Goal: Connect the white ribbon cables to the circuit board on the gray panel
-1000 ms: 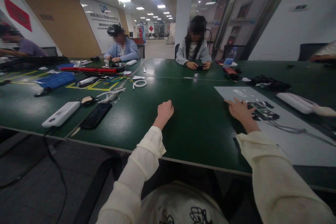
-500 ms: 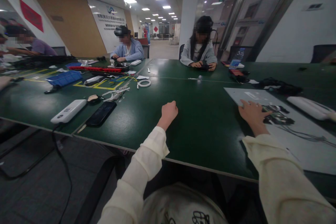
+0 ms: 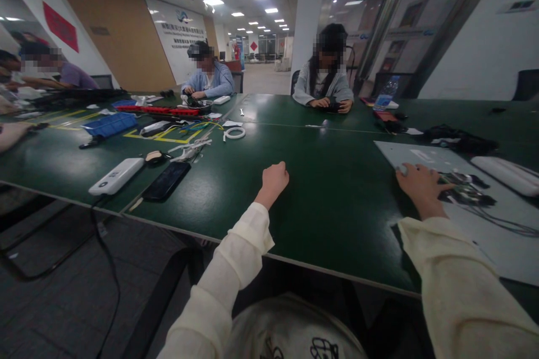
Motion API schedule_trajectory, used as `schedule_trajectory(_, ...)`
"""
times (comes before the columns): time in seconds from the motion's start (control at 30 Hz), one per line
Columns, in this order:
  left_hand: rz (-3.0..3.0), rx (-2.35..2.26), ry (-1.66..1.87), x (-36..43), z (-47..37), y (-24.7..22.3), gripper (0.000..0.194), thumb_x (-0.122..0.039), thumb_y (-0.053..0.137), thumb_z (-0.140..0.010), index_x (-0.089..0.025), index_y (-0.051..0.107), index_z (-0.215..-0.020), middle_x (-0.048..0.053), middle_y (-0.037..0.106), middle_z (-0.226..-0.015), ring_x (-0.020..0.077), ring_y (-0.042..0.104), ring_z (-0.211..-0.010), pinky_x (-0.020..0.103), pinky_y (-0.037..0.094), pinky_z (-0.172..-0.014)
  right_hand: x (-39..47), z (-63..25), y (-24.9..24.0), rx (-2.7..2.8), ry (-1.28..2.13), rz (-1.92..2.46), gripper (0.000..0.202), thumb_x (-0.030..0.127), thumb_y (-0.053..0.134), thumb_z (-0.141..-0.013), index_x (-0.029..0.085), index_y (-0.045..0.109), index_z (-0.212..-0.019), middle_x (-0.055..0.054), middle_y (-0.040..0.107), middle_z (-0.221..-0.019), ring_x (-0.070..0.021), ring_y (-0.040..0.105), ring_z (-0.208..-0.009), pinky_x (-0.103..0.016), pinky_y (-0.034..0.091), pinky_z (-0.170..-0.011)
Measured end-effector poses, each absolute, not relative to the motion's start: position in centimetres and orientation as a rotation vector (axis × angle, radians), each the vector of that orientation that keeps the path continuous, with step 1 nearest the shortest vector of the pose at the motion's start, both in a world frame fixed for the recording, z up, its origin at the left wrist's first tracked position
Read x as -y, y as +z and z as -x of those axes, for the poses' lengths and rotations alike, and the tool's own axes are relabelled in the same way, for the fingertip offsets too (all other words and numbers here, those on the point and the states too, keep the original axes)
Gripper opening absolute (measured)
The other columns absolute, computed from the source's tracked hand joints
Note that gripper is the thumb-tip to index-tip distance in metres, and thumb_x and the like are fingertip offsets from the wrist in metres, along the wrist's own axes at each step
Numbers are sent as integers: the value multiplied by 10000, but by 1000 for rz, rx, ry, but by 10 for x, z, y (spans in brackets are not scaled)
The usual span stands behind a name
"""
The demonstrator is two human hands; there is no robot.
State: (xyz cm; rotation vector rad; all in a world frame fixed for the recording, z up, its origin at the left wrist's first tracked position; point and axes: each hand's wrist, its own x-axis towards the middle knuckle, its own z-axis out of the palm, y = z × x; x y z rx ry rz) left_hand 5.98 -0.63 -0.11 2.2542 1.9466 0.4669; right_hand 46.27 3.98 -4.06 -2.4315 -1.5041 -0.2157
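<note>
My left hand (image 3: pixel 274 180) is closed in a fist above or on the green table, with nothing showing out of it; its palm side is hidden. My right hand (image 3: pixel 421 186) has its fingers spread over the left part of a grey board (image 3: pixel 492 252). Its fingertips appear to touch the board, but the contact is not fully visible. Just right of those fingers, a dark green and black electronic assembly (image 3: pixel 465 188) lies on the board, with thin dark cables (image 3: pixel 505 221) trailing to the right.
A white elongated device (image 3: pixel 505 175) sits by the board's far edge. On the left are a black phone (image 3: pixel 167 181), a white power bank (image 3: pixel 117 176), a blue tray (image 3: pixel 110 124) and a white tubing coil (image 3: pixel 234 133). Two people sit across the green table (image 3: pixel 236 207); a bottle (image 3: pixel 386 94) stands back right.
The view has shifted slightly. My right hand and the grey board with its assembly have slid a little to the right. My left hand stays a fist in about the same place.
</note>
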Motion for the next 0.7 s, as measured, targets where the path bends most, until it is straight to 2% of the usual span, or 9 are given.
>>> schedule_trajectory(0.17,-2269,-1935,479,4,-60,-4,155,-253,395,-892,-162,520,-878,56,624,-820,144,607,-744,250,437,-670,-32,-461,-36,1562,-189,2419,479,433,313,-880,242,425,-1305,-161,373,-1324,-387,217,-1227,-661,168,-895)
schedule_trajectory(0.33,-2304,-1956,484,3,-59,-6,150,-248,391,-888,-166,517,-894,59,628,-826,169,613,-774,271,443,-669,-29,-460,-37,1555,-253,2426,439,340,318,-876,260,445,-1288,-135,390,-1322,-360,267,-1212,-631,180,-912)
schedule_trajectory(0.5,-2282,-1971,457,5,-60,-3,156,-243,388,-893,-168,524,-905,60,631,-841,165,614,-797,271,445,-700,-30,-461,-41,1548,-352,2433,435,328,292,-879,247,470,-1268,-126,411,-1310,-352,322,-1184,-602,191,-931)
schedule_trajectory(0.7,-2283,-1963,442,6,-60,-1,163,-246,385,-892,-169,526,-920,61,635,-862,166,615,-803,276,451,-704,-26,-464,-32,1661,-493,2409,455,316,308,-869,167,482,-1262,-159,478,-1215,-298,402,-1121,-404,302,-913)
